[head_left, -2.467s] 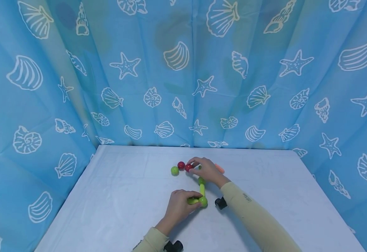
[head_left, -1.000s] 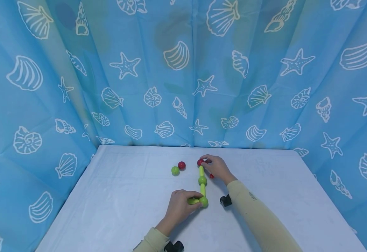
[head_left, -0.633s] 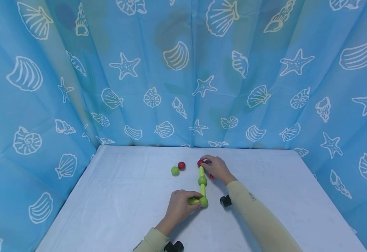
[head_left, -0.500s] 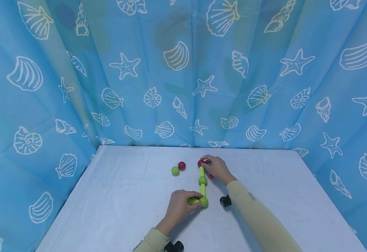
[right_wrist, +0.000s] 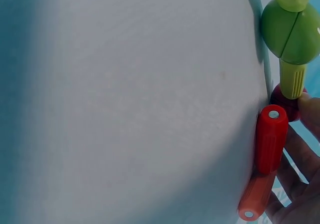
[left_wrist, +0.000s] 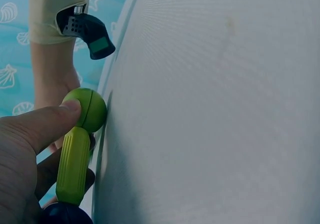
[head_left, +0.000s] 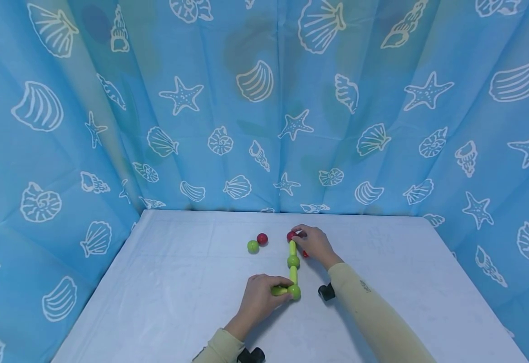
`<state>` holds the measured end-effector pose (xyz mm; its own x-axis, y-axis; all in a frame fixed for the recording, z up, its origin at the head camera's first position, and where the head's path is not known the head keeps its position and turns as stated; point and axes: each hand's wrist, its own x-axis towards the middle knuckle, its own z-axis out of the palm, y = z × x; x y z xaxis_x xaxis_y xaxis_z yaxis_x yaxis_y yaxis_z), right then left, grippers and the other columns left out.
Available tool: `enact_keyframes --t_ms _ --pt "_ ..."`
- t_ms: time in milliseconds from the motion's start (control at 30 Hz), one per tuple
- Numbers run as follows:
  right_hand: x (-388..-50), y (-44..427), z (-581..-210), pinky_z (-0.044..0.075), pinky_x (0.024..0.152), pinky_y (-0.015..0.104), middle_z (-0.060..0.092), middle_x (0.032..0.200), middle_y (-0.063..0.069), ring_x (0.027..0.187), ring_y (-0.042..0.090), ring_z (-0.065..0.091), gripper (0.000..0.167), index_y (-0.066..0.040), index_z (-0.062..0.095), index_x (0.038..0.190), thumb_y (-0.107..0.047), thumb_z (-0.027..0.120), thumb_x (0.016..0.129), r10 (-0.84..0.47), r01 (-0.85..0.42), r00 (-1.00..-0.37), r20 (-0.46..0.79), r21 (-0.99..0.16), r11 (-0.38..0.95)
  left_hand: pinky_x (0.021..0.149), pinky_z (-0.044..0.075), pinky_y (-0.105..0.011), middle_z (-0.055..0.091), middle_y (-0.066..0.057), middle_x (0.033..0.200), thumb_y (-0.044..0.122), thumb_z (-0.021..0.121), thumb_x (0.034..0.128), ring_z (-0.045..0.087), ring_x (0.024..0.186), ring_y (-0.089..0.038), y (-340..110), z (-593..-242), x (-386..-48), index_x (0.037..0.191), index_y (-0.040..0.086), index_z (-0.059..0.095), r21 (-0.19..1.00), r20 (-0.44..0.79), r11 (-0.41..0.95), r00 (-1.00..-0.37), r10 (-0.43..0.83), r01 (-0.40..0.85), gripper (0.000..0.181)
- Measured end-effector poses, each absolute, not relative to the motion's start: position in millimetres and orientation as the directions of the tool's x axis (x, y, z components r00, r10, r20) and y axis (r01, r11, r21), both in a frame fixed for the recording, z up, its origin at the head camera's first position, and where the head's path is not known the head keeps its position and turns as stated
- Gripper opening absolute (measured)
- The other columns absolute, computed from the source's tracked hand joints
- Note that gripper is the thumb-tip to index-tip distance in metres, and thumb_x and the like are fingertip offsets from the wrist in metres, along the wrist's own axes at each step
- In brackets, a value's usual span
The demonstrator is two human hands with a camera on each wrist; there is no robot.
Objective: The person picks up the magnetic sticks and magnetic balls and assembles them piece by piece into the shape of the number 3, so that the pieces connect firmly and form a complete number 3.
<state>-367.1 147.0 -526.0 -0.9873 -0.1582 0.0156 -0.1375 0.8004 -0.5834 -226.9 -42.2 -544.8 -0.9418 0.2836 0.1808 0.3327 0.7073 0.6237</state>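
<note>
A chain of yellow-green toy building rods and green balls runs away from me on the table. My left hand [head_left: 260,297] holds the near end, its thumb on the nearest green ball [left_wrist: 86,109] and its fingers behind a yellow-green rod [left_wrist: 73,166]. A dark ball [left_wrist: 66,215] sits at that rod's other end. At the far end, my right hand [head_left: 315,244] pinches a red ball [head_left: 291,236] against the last yellow-green rod [head_left: 293,248]. The middle green ball [head_left: 293,261] joins two rods. Beside my right fingers lie a red rod [right_wrist: 271,141] and an orange rod [right_wrist: 256,196], both with metal tips.
Left of the chain, a loose red ball [head_left: 262,239] and a loose green ball [head_left: 252,246] lie close together on the white table [head_left: 178,302]. A blue shell-print curtain [head_left: 228,116] rises behind the table's far edge.
My right hand has picked up a red ball from beside the loose ones and brought it right, onto the chain's far end. The left hand has kept its hold.
</note>
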Motion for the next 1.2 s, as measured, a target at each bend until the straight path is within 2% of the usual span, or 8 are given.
enact_keyframes --t_ms 600,900,1200 --pt "-365.9 149.9 -529.6 0.051 0.101 0.048 0.068 0.127 0.009 0.12 0.03 0.059 0.037 -0.021 0.064 0.136 -0.03 0.067 0.1 -0.173 -0.161 -0.984 0.034 -0.574 0.803 0.098 0.045 -0.046 0.073 0.022 0.099 0.038 0.083 0.0849 0.057 0.086 0.001 -41.3 -544.7 -226.8 0.11 0.033 0.078 0.618 0.179 0.714 -0.943 0.281 0.33 0.026" --pt "-359.8 159.6 -523.6 0.052 0.1 0.046 0.068 0.127 0.007 0.118 0.028 0.06 0.035 -0.021 0.065 0.134 -0.024 0.069 0.099 -0.186 -0.19 -0.98 0.068 -0.584 0.789 0.098 0.045 -0.046 0.074 0.021 0.099 0.038 0.083 0.0844 0.057 0.087 0.001 -42.1 -544.8 -226.9 0.11 0.033 0.078 0.619 0.179 0.713 -0.943 0.28 0.329 0.027" --pt "-349.6 177.1 -518.6 0.05 0.102 0.051 0.066 0.129 0.011 0.123 0.032 0.058 0.034 -0.016 0.066 0.132 -0.019 0.069 0.099 -0.146 -0.171 -0.985 0.09 -0.589 0.79 0.1 0.045 -0.048 0.073 0.022 0.097 0.038 0.083 0.0841 0.057 0.087 -0.001 -41.1 -545.5 -227.2 0.11 0.034 0.078 0.62 0.158 0.721 -0.95 0.271 0.309 0.027"
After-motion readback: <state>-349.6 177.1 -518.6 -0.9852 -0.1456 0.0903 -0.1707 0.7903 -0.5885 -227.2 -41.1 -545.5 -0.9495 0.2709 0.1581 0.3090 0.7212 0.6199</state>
